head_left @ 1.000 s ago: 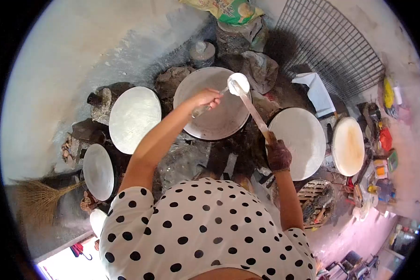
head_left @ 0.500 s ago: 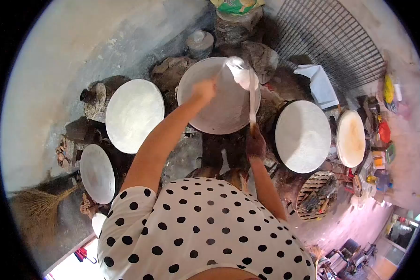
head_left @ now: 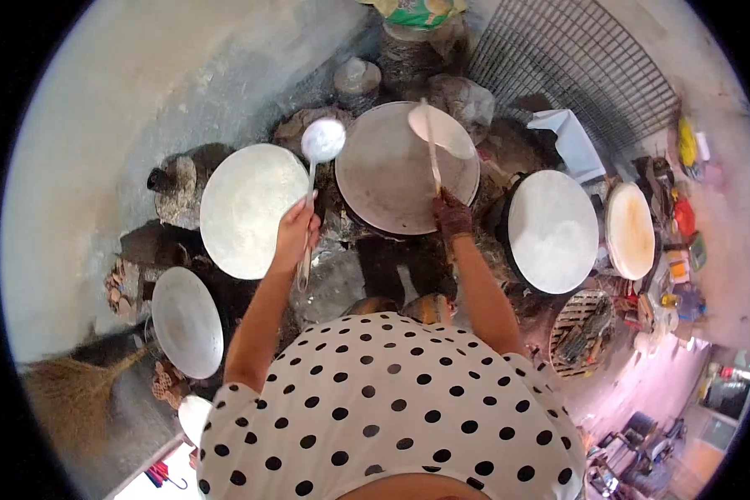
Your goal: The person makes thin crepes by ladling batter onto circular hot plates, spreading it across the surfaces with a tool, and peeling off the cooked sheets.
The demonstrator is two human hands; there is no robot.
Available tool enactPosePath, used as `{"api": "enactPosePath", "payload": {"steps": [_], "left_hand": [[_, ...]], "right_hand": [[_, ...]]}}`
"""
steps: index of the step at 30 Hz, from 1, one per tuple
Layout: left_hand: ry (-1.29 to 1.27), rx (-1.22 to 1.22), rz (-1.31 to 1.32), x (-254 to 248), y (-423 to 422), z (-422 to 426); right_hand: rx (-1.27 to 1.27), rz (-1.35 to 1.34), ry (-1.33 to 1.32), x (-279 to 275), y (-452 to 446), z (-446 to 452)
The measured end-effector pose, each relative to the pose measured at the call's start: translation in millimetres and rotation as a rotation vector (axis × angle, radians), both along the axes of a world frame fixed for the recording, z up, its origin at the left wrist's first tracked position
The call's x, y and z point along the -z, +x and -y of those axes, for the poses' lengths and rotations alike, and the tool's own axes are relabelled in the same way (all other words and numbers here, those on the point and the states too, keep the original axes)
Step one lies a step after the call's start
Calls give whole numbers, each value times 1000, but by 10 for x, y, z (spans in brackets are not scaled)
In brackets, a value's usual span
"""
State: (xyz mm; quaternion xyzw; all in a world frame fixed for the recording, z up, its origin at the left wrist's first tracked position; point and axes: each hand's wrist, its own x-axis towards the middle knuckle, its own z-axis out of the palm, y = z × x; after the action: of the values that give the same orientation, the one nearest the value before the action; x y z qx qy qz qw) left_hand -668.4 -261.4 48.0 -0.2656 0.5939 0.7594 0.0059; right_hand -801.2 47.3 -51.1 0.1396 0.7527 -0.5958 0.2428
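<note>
My left hand (head_left: 297, 232) is closed round the long handle of a ladle (head_left: 323, 140). The ladle's bowl, coated white, hangs between the left round pan and the middle griddle. My right hand (head_left: 452, 215) wears a dark glove and grips a thin flat stick (head_left: 432, 150), which reaches over the dark round griddle (head_left: 375, 171). A white patch of batter (head_left: 450, 133) lies on the griddle's far right part, beside and under the stick's tip.
White-topped round pans flank the griddle, one left (head_left: 252, 212) and one right (head_left: 554, 233). A round lid (head_left: 187, 321) leans at lower left near a straw broom (head_left: 79, 392). At right are a pale round board (head_left: 631, 231), a slatted basket (head_left: 562, 333), a white tray (head_left: 577, 146) and a wire rack (head_left: 583, 75).
My left hand has drawn the ladle off the griddle, back and to the left. The stick stays over the griddle, and the white batter beneath it shows more plainly.
</note>
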Motion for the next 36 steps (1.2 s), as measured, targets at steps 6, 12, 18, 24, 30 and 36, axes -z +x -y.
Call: {"api": "enactPosePath", "payload": {"steps": [6, 12, 18, 24, 30, 36], "left_hand": [[35, -59, -8, 32, 822, 82], [232, -161, 10, 181, 1087, -107], [133, -230, -66, 101, 1186, -312], [98, -285, -45, -57, 1208, -629], [78, -305, -23, -240, 1287, -921], [117, -353, 12, -194, 1420, -1101]], "right_hand": [[20, -254, 521, 636, -49, -484], [-352, -341, 564, 309, -587, 90], [-339, -365, 269, 190, -701, -753], [-368, -342, 572, 307, -787, -365], [-677, -402, 220, 269, -1121, -575], [-558, -382, 571, 394, -1177, -550]]}}
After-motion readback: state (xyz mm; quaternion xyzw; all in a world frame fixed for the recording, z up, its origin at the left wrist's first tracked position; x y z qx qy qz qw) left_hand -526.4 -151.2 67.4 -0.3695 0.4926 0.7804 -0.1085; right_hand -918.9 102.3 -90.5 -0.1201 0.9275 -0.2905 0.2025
